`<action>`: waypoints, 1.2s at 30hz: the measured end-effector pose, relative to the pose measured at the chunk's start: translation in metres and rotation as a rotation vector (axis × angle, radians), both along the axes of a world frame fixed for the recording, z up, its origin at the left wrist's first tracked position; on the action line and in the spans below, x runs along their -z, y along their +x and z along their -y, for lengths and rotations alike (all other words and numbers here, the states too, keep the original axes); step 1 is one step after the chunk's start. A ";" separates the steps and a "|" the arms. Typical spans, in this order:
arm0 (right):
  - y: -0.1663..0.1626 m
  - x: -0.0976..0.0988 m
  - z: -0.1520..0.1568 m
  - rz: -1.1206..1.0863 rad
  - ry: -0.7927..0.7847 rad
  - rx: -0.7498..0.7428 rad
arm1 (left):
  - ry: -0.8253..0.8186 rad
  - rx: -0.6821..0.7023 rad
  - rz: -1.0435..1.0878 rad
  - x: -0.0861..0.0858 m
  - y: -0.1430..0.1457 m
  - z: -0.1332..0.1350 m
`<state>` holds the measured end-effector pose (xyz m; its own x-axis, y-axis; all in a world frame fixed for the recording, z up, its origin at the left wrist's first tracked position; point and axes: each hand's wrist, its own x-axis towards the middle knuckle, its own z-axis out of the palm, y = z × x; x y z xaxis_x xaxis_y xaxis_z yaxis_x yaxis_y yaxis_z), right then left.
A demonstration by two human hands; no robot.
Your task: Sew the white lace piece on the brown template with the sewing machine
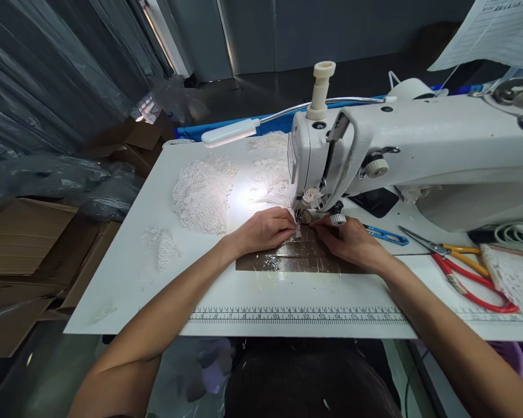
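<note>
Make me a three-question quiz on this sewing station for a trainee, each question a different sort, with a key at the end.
1. True or false: the blue snips lie to the left of the left hand.
2. What runs along the near edge of the white table?
A) a zip
B) a ruler scale
C) a row of buttons
3. Short answer: which hand is nearer the white lace heap beside the bright patch of light?

Key
1. False; they lie to the right of it.
2. B
3. The left hand.
</note>
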<state>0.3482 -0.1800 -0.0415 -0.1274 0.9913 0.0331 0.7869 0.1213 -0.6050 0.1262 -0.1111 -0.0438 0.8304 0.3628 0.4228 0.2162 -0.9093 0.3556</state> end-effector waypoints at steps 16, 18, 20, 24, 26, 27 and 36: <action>-0.001 0.012 0.008 -0.045 0.097 -0.023 | 0.176 -0.066 -0.076 0.006 -0.001 0.002; -0.002 0.013 0.010 -0.015 0.128 -0.036 | 0.156 -0.034 -0.080 0.005 -0.004 0.003; -0.004 0.013 0.012 0.045 0.168 -0.082 | 0.141 -0.012 -0.072 0.005 -0.006 0.004; -0.009 0.013 0.012 0.217 0.222 -0.179 | 0.144 -0.006 -0.056 0.007 -0.009 0.006; -0.010 0.013 0.012 0.274 0.251 -0.193 | 0.154 -0.005 -0.059 0.008 -0.008 0.006; -0.010 0.012 0.011 0.289 0.260 -0.197 | 0.158 -0.002 -0.060 0.009 -0.008 0.006; -0.008 0.016 0.011 0.159 0.203 -0.189 | 0.195 -0.020 -0.059 0.011 -0.007 0.007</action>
<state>0.3403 -0.1908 -0.0578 -0.3282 0.9247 0.1929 0.8215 0.3803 -0.4249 0.1188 -0.1183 -0.0548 0.8493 0.2955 0.4374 0.2504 -0.9550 0.1589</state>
